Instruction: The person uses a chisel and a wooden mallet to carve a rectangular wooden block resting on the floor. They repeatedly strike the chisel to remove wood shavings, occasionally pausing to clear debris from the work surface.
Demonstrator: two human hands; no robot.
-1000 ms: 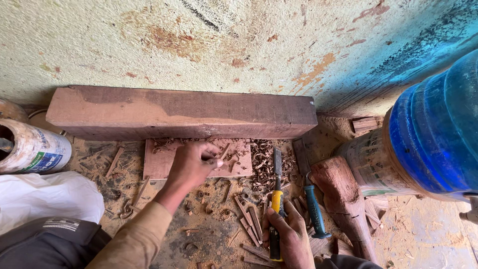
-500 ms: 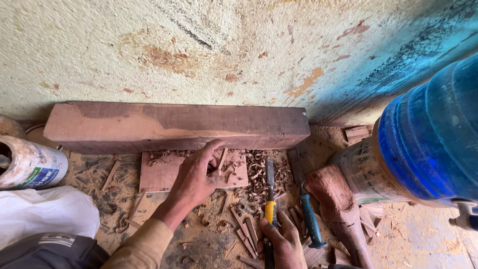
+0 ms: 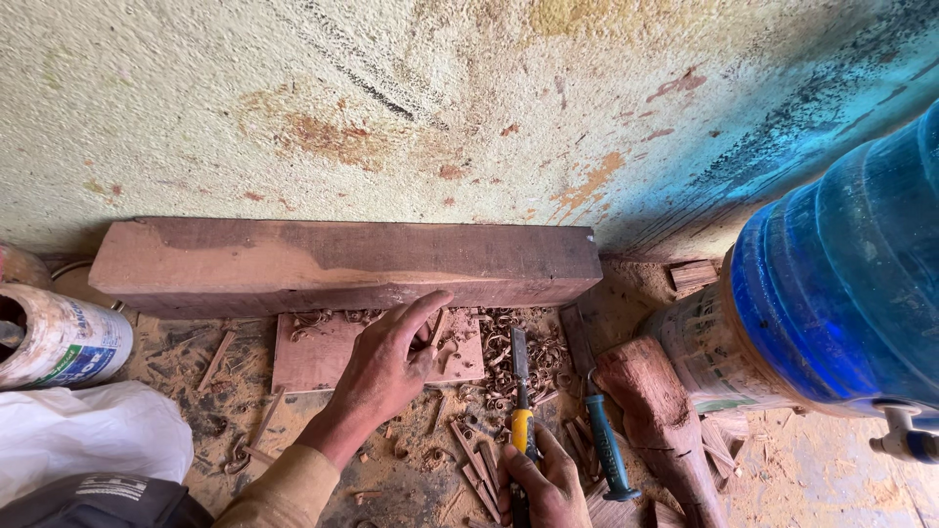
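Head view: left hand (image 3: 391, 367) lies palm down on small flat wood board (image 3: 318, 357), fingers spread, gripping nothing, index tip touching long wood beam (image 3: 342, 264) set along stained wall (image 3: 440, 108). Right hand (image 3: 543, 484) closed around yellow-handled chisel (image 3: 521, 391), blade pointing toward beam, lying among shavings. Blue-handled tool (image 3: 608, 445) just beside. Far left: tin can (image 3: 64, 342) on its side, white-blue-green label. Right: big blue water jug (image 3: 851, 284); reddish mallet (image 3: 660, 411) below it.
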